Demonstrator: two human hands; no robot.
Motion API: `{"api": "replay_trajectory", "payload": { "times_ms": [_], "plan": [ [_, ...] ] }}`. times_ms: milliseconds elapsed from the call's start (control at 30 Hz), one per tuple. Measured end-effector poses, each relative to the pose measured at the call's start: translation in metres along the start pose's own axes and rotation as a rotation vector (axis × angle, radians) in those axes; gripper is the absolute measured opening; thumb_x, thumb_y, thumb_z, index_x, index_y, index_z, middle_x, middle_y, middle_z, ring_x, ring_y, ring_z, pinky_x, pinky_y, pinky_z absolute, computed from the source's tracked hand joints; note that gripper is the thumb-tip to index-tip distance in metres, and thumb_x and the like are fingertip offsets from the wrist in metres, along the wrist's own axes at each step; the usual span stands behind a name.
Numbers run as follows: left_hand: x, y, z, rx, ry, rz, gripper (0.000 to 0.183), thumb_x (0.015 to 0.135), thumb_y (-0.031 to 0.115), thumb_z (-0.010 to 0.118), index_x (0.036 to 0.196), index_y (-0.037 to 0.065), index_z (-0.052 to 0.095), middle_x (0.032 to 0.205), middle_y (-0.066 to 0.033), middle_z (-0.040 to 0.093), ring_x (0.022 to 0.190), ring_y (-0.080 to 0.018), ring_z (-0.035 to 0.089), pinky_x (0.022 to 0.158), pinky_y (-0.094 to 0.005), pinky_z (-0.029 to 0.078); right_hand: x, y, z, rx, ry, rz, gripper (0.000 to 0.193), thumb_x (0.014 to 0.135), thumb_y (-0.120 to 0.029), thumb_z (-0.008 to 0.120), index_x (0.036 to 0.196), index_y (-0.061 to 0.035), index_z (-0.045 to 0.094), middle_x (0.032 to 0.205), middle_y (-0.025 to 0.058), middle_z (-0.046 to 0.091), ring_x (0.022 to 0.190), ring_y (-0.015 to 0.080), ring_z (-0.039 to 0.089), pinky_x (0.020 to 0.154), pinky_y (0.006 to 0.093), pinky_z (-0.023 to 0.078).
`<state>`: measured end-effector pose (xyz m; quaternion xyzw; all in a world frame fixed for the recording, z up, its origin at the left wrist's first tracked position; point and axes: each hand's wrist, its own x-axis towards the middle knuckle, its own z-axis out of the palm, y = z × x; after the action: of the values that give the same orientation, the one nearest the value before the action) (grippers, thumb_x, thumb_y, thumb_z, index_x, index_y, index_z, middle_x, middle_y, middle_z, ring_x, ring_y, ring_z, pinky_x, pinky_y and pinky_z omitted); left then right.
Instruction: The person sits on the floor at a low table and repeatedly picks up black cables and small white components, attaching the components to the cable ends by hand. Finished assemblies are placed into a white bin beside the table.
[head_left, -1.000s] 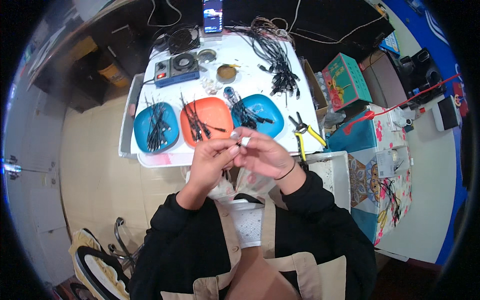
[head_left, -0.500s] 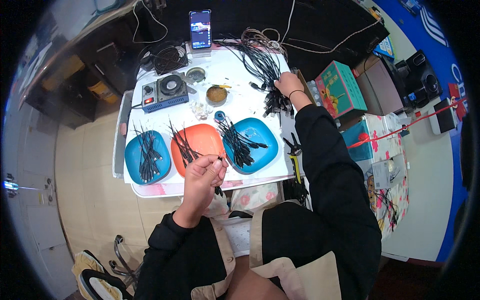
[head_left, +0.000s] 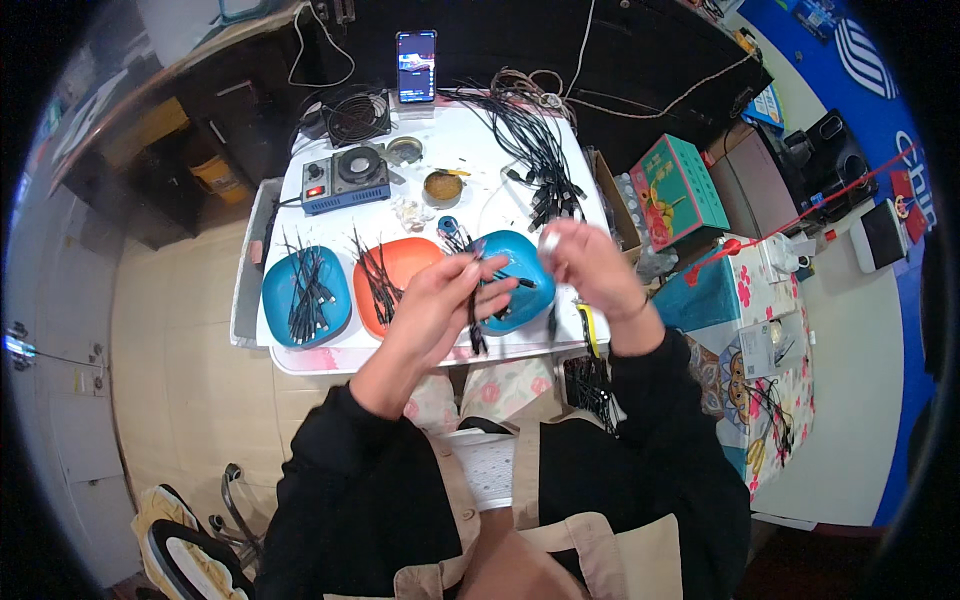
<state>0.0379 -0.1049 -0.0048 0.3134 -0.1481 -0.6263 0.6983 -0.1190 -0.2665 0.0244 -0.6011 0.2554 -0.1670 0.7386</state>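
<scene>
My left hand (head_left: 432,305) is in front of the orange tray and the right-hand blue tray, its fingers loosely bent around a short black cable (head_left: 477,335) that hangs below them. To its right, my right hand (head_left: 598,268) is smeared by motion, fingertips pinched, with a dark blurred cable (head_left: 552,322) dangling under it. Black cables with stripped ends lie in the left blue tray (head_left: 338,315), in the orange tray (head_left: 420,250) and, partly covered by my left hand, in the right blue tray (head_left: 540,300). A bundle of longer black cables (head_left: 545,150) spreads across the back right of the table.
At the back left stand a small solder pot with a red switch (head_left: 350,180) and a fan (head_left: 358,118). Near them are a round tin (head_left: 442,188) and a propped phone (head_left: 416,70). Yellow-handled pliers (head_left: 588,325) lie at the right edge, near a green box (head_left: 675,190).
My right hand has left the cable bundle and come back toward my left, a dark cable hanging from it. My left hand has risen slightly to the right, its fingers loosened.
</scene>
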Motion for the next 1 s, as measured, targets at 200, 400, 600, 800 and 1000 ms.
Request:
{"api": "replay_trajectory", "payload": {
  "times_ms": [200,400,600,800,1000],
  "plan": [
    [0.039,0.036,0.029,0.089,-0.01,0.177,0.015,0.098,0.014,0.047,0.093,0.002,0.055,0.113,-0.0122,0.062,0.073,-0.0126,0.059,0.069,-0.0241,0.051,-0.075,0.065,0.068,-0.626,-0.109,-0.308,0.007,0.079,-0.002,0.058,0.084,-0.0012,0.052,0.07,0.002,0.05,0.059,0.0076,0.05,0.055,0.0242,0.043],
    [-0.007,0.048,0.041,0.262,-0.103,0.445,0.015,0.095,0.009,0.051,0.093,-0.003,0.06,0.089,-0.0056,0.061,0.059,-0.0059,0.042,0.053,-0.019,0.034,-0.091,0.112,0.082,-0.859,-0.208,-0.303,0.016,0.081,-0.011,0.062,0.094,-0.0015,0.06,0.077,0.0102,0.058,0.069,0.018,0.06,0.062,0.0302,0.047],
    [-0.063,0.019,0.039,0.195,-0.171,0.369,0.015,0.094,0.01,0.054,0.09,-0.003,0.059,0.093,-0.0109,0.061,0.056,-0.0064,0.038,0.053,-0.0192,0.032,-0.069,0.029,0.041,-0.064,0.022,-0.407,0.025,0.088,-0.007,0.062,0.112,0.0005,0.059,0.101,0.0062,0.064,0.087,0.0094,0.06,0.073,0.0211,0.047],
    [-0.073,0.009,0.039,0.132,-0.235,0.328,0.013,0.094,0.009,0.054,0.09,-0.002,0.059,0.092,-0.0111,0.062,0.056,-0.0063,0.038,0.052,-0.0188,0.031,-0.066,-0.029,0.052,-0.05,-0.038,-0.584,0.027,0.087,-0.009,0.066,0.111,0.0027,0.059,0.101,0.0079,0.064,0.09,0.011,0.061,0.079,0.0234,0.05],
    [-0.074,-0.002,0.042,0.144,-0.253,0.299,0.014,0.095,0.007,0.052,0.098,-0.004,0.062,0.095,-0.0125,0.065,0.062,-0.0088,0.051,0.056,-0.0195,0.039,-0.076,-0.026,0.06,-0.024,0.05,-0.556,0.021,0.085,-0.007,0.068,0.103,0.0021,0.062,0.094,0.0056,0.064,0.081,0.0076,0.06,0.07,0.0201,0.049]
  ]
}}
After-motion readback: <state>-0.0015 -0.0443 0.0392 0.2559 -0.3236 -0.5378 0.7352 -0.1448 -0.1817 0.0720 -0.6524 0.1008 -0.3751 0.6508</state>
